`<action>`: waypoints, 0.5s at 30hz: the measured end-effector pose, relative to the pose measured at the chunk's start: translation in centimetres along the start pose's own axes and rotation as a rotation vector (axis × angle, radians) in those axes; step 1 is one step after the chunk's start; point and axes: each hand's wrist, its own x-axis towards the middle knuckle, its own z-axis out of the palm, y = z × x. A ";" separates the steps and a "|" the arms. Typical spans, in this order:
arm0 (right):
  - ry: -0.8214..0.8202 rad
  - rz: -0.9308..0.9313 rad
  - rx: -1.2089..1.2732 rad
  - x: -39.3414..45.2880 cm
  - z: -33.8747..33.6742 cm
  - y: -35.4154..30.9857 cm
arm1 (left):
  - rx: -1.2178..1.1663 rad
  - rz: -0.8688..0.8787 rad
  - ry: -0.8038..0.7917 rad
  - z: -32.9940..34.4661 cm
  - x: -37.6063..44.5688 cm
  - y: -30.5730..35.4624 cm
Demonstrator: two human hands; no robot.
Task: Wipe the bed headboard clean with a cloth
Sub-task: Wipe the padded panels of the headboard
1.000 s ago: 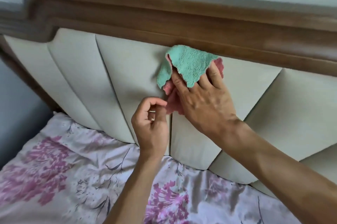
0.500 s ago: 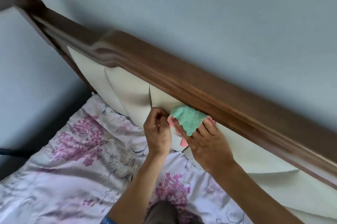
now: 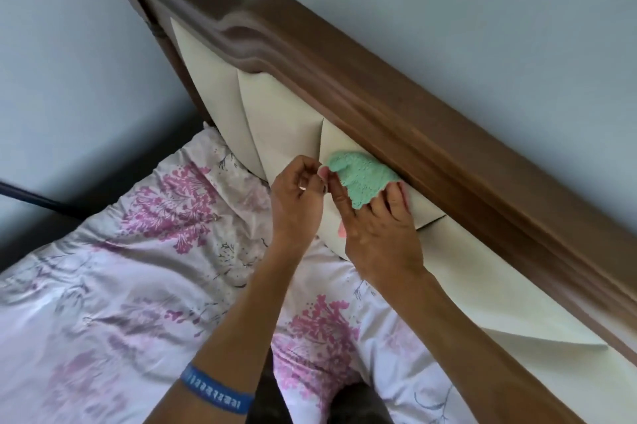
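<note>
The headboard has cream padded panels (image 3: 275, 120) under a curved brown wooden rail (image 3: 396, 113). A green cloth with a pink underside (image 3: 362, 179) lies on a panel just below the rail. My right hand (image 3: 379, 241) presses it against the padding with spread, fairly straight fingers; the green flap folds over my fingertips and a bit of pink shows under my palm. My left hand (image 3: 296, 206) is beside it, fingers curled, and appears to pinch the cloth's left corner.
A floral pink-and-white bedsheet (image 3: 138, 268) covers the mattress below. The grey wall (image 3: 482, 10) runs behind the rail and down the bed's left side, where a dark cable (image 3: 31, 197) crosses. A blue wristband (image 3: 217, 392) is on my left forearm.
The view has swung up and left. Both hands and the cloth have shifted left along the panels, right under the rail. My left hand has closed in on the cloth's edge.
</note>
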 end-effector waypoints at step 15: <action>0.046 0.363 -0.239 4.3 4.9 -6.3 | -0.179 0.001 -0.472 -3.8 7.0 -4.8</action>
